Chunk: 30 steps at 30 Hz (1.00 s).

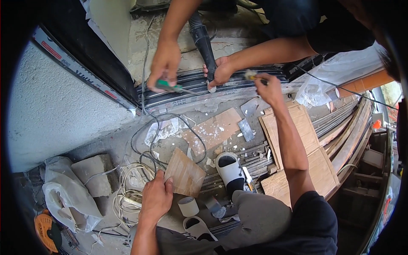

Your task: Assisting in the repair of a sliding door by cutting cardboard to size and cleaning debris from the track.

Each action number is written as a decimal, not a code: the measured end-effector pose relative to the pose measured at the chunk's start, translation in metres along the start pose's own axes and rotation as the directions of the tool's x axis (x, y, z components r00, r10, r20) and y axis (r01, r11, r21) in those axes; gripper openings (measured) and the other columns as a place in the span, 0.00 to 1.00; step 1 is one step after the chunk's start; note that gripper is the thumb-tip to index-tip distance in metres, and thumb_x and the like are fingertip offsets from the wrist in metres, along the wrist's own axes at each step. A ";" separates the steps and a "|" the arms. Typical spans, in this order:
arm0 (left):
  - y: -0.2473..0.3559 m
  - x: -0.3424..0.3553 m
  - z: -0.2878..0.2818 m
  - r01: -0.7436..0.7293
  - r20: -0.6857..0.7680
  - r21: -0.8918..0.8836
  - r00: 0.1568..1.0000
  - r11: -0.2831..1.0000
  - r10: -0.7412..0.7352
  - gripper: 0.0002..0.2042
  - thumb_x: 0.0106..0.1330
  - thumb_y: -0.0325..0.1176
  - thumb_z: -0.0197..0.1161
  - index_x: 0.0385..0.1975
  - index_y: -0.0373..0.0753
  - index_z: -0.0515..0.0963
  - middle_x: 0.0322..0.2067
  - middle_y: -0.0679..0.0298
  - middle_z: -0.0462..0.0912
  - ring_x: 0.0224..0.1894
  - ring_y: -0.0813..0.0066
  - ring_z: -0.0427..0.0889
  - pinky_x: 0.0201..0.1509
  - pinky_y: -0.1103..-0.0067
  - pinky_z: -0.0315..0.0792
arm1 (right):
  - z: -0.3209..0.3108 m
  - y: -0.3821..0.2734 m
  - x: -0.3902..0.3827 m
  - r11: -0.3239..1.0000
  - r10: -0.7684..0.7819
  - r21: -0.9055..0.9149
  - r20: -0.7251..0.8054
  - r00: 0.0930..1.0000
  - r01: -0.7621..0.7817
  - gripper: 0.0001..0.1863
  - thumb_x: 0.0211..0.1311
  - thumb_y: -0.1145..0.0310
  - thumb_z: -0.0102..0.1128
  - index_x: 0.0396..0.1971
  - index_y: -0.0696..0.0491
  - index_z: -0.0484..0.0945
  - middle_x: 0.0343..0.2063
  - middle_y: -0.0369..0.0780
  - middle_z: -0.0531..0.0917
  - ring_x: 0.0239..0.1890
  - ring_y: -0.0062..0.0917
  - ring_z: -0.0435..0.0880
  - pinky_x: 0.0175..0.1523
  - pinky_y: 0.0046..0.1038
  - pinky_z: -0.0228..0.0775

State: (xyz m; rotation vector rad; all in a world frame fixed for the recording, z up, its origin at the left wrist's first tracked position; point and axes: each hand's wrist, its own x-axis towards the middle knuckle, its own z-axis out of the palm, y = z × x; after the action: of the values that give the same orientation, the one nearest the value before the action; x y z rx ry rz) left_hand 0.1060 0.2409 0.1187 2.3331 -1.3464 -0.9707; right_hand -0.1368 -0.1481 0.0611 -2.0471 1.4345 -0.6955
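Holding a tan board [185, 172] in the left hand [156, 197], a blurred brush [253, 76] in the right hand [270, 90].
Can see the board near and left, the brush far, over a black track [191, 83]; cannot tell if touching. Cannot see the board's underside. Crowded on the far side by a co-worker's hands [165, 61] gripping a green-handled tool [171, 87] and nozzle [203, 46]; roomier above the littered cardboard [224, 122] between. Can spot printing along the track's pale near strip [195, 100].

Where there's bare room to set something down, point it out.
The cardboard is mostly bare right of the right forearm; a narrow floor strip shows between the white wall and grey block. Crowded: beside the left hand, with coiled cable, and along the black track.
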 end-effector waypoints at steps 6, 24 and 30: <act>0.006 0.001 -0.003 0.045 0.046 -0.033 0.998 0.998 -0.043 0.09 0.68 0.31 0.54 0.37 0.29 0.69 0.24 0.39 0.78 0.33 0.35 0.78 0.40 0.51 0.69 | 0.031 0.004 -0.011 0.985 -0.083 -0.151 -0.033 0.996 0.077 0.13 0.54 0.66 0.61 0.36 0.57 0.85 0.32 0.55 0.84 0.41 0.48 0.85 0.48 0.38 0.76; 0.003 0.002 0.000 0.016 0.016 0.003 1.000 1.000 -0.016 0.10 0.68 0.32 0.54 0.37 0.29 0.69 0.24 0.38 0.79 0.32 0.35 0.78 0.38 0.52 0.70 | 0.019 -0.010 0.001 0.982 -0.186 -0.039 -0.137 0.973 0.183 0.14 0.54 0.63 0.61 0.32 0.59 0.85 0.31 0.53 0.85 0.39 0.48 0.85 0.46 0.37 0.76; 0.002 -0.002 -0.002 0.006 0.004 -0.025 1.000 1.000 -0.006 0.09 0.68 0.32 0.54 0.34 0.30 0.68 0.23 0.39 0.78 0.31 0.35 0.78 0.37 0.51 0.69 | 0.041 0.014 0.026 0.976 -0.173 -0.150 -0.096 0.980 0.157 0.14 0.54 0.63 0.61 0.34 0.59 0.83 0.32 0.54 0.85 0.40 0.49 0.84 0.48 0.38 0.75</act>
State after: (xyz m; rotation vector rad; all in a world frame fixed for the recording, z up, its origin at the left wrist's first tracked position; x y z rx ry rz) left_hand 0.1051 0.2414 0.1226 2.3192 -1.3221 -0.9886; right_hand -0.1109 -0.1710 0.0246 -2.2909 1.4204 -0.8037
